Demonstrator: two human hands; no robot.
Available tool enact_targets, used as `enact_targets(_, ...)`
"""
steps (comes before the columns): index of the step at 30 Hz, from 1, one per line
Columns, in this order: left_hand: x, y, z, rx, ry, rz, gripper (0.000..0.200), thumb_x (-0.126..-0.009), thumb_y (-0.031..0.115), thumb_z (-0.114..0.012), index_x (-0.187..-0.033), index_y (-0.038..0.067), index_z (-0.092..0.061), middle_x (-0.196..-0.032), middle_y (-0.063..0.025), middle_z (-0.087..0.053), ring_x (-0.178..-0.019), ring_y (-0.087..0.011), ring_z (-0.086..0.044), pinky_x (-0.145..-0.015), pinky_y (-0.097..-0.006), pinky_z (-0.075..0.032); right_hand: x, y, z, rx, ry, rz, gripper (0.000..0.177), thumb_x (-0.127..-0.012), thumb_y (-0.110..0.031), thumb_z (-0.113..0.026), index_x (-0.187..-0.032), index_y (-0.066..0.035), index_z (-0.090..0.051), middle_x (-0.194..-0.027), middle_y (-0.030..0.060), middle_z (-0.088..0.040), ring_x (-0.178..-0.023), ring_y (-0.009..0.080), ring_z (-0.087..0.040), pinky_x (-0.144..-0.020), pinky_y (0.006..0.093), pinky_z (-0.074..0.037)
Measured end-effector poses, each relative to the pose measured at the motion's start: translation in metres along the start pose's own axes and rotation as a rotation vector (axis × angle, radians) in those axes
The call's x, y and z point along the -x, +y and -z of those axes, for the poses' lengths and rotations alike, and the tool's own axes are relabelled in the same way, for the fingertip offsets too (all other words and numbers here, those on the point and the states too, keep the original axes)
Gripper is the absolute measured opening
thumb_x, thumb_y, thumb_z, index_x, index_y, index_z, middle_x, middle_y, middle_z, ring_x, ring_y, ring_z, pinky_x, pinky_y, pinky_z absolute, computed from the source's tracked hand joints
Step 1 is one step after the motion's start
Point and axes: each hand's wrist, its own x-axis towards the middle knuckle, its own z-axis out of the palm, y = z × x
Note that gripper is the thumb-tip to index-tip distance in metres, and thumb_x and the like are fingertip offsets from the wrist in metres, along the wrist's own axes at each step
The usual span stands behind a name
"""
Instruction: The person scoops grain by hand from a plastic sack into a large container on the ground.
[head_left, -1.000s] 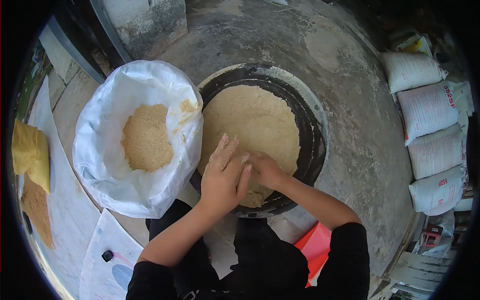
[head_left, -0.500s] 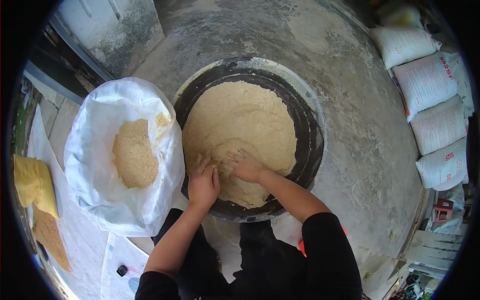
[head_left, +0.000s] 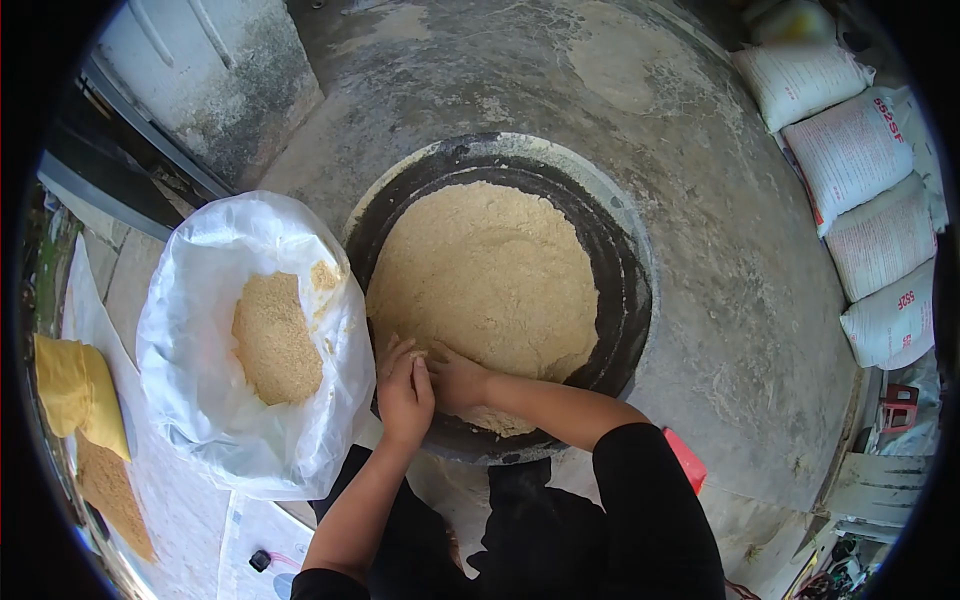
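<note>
A wide black round tub (head_left: 622,285) holds a broad, pale tan, crumbly meal (head_left: 490,265). At the tub's near-left edge, my left hand (head_left: 405,395) lies on the meal with its fingers stretched forward and its thumb apart. Right beside it, my right hand (head_left: 458,384) reaches in from the right and presses into the meal; its fingertips are partly hidden by the meal and the left hand. Left of the tub stands a white plastic-lined sack (head_left: 180,340) with its mouth wide, holding coarser golden meal (head_left: 278,340).
Filled white sacks (head_left: 848,155) with red print line the right side. A yellow bag (head_left: 80,385) and a brown heap (head_left: 112,490) lie at far left. A red object (head_left: 685,458) sits by my right arm. Concrete floor (head_left: 720,300) surrounds the tub.
My right hand has moved left and slightly down, close against my left hand, and its spread fingers no longer show. The meal near the hands looks smoother. The whole view has shifted slightly.
</note>
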Motion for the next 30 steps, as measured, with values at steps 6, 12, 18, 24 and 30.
enact_targets(6,0.0,0.0,-0.001,0.018,-0.013,-0.018,0.014,-0.082,0.007,-0.05,-0.085,-0.002,-0.059,-0.103,-0.0205,-0.057,-0.11,-0.0394,-0.047,-0.093,-0.0427,-0.037,-0.017,0.067,0.005,0.199,-0.009,-0.205,0.032,-0.082,-0.025,-0.045,-0.11,-0.014,-0.059,-0.135,0.0036,-0.036,-0.126,0.0242,-0.03,-0.102,0.0593,-0.013)
enact_targets(12,0.0,-0.001,0.0,-0.002,-0.059,0.01,0.015,-0.082,0.008,-0.051,-0.09,-0.002,-0.058,-0.109,-0.0225,-0.054,-0.113,-0.0406,-0.044,-0.095,-0.044,-0.034,0.03,0.097,0.075,-0.141,0.305,-0.813,0.03,-0.087,-0.029,-0.045,-0.103,-0.011,-0.062,-0.131,0.0076,-0.042,-0.124,0.0228,-0.034,-0.1,0.0611,-0.014)
enact_targets(18,-0.023,-0.009,-0.02,-0.423,-0.119,0.114,0.047,-0.082,0.016,-0.052,-0.125,0.002,-0.037,-0.13,-0.024,-0.034,-0.125,-0.0385,-0.027,-0.101,-0.0459,-0.026,0.112,0.14,0.052,-0.433,1.019,-1.081,0.035,-0.089,-0.028,-0.044,-0.106,-0.001,-0.058,-0.107,0.0198,-0.057,-0.103,0.0337,-0.053,-0.092,0.0436,-0.036)
enact_targets(24,-0.074,-0.043,-0.077,-0.641,-0.022,0.196,0.048,-0.087,0.019,-0.044,-0.131,0.003,-0.033,-0.134,-0.0259,-0.028,-0.127,-0.0384,-0.024,-0.103,-0.0451,-0.023,0.084,0.149,0.016,-0.519,1.168,-1.143,0.036,-0.09,-0.027,-0.043,-0.108,0.001,-0.056,-0.099,0.0232,-0.059,-0.096,0.0371,-0.055,-0.086,0.0377,-0.042)
enact_targets(30,-0.068,-0.017,-0.107,0.188,-0.193,0.235,0.034,-0.089,0.018,-0.044,-0.115,-0.001,-0.052,-0.113,-0.0256,-0.052,-0.109,-0.0395,-0.048,-0.093,-0.0379,-0.037,0.063,0.115,0.042,-0.584,0.897,-0.998,0.032,-0.089,-0.026,-0.043,-0.097,0.0,-0.061,-0.089,0.0252,-0.059,-0.084,0.0367,-0.058,-0.075,0.0384,-0.046)
